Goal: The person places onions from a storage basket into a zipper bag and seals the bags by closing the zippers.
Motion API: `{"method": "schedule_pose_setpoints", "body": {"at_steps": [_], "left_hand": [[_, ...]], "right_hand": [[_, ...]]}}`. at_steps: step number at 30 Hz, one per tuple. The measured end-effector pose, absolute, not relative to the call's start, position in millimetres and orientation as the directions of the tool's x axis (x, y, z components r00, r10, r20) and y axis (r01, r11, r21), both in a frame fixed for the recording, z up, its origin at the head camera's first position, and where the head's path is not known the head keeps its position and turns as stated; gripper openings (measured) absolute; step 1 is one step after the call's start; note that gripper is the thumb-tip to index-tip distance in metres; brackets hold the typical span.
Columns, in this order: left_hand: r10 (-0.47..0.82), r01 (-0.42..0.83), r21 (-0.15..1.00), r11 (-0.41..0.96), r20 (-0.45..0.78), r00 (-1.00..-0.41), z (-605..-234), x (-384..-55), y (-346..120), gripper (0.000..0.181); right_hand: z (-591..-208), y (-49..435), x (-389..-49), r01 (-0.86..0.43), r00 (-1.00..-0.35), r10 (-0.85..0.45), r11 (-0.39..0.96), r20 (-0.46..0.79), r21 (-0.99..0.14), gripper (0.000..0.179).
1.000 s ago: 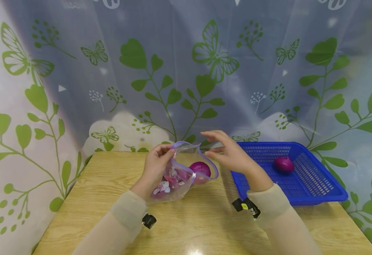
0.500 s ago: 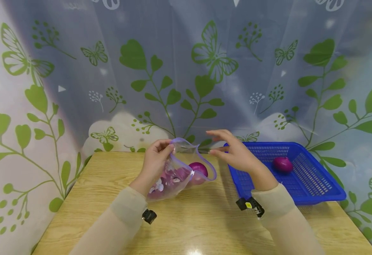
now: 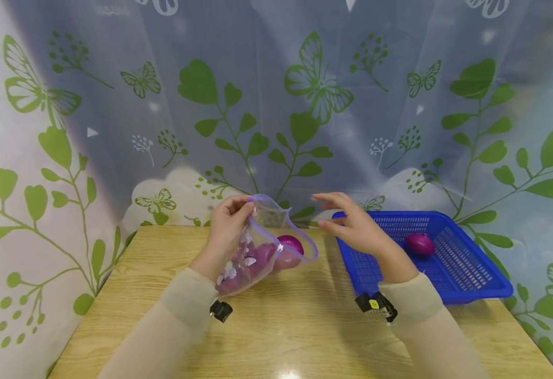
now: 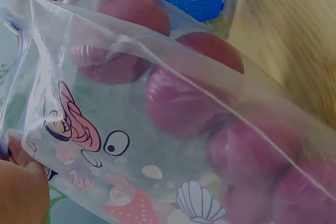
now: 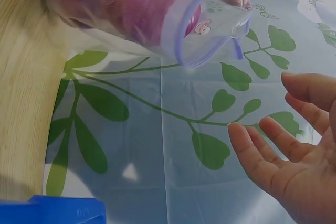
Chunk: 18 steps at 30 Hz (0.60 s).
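Note:
My left hand pinches the purple-edged rim of a clear zip bag printed with shells and sea figures. The bag's mouth gapes toward the right. Inside lie several red onions, strung along the bag in the left wrist view; one onion sits near the mouth. My right hand hovers apart from the bag, between it and the blue basket. Its fingers are spread and hold nothing, as the right wrist view confirms. Another red onion rests in the basket.
A wooden table bears the bag and the basket, which stands at its right side. Behind the table hangs a curtain printed with leaves and butterflies. A small black wrist camera is strapped at each sleeve.
The left hand has lifted the bag's rim slightly up and to the left, and the onions have settled with it. My right hand has drawn a little to the right, away from the mouth.

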<state>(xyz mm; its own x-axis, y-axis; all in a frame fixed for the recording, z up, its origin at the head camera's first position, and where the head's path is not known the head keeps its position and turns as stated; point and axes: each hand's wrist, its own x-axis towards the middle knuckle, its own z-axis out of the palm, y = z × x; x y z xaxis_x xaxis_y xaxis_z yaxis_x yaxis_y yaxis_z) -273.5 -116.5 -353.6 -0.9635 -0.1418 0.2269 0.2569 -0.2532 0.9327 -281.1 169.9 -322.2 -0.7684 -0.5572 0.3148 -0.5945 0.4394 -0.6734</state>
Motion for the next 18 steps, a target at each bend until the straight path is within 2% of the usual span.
{"method": "schedule_pose_setpoints", "body": {"at_steps": [12, 18], "left_hand": [[-0.166, 0.288, 0.916, -0.279, 0.249, -0.954, -339.9, -278.0, -125.1, 0.006], [-0.161, 0.273, 0.926, -0.262, 0.237, -0.958, -342.1, -277.3, -126.6, 0.010]], "right_hand": [[-324.2, 177.6, -284.1, -0.575, -0.781, -0.552, 0.454, 0.292, -0.680, 0.053], [-324.9, 180.9, -283.9, -0.551, -0.796, -0.539, 0.458, 0.275, -0.697, 0.052]]}}
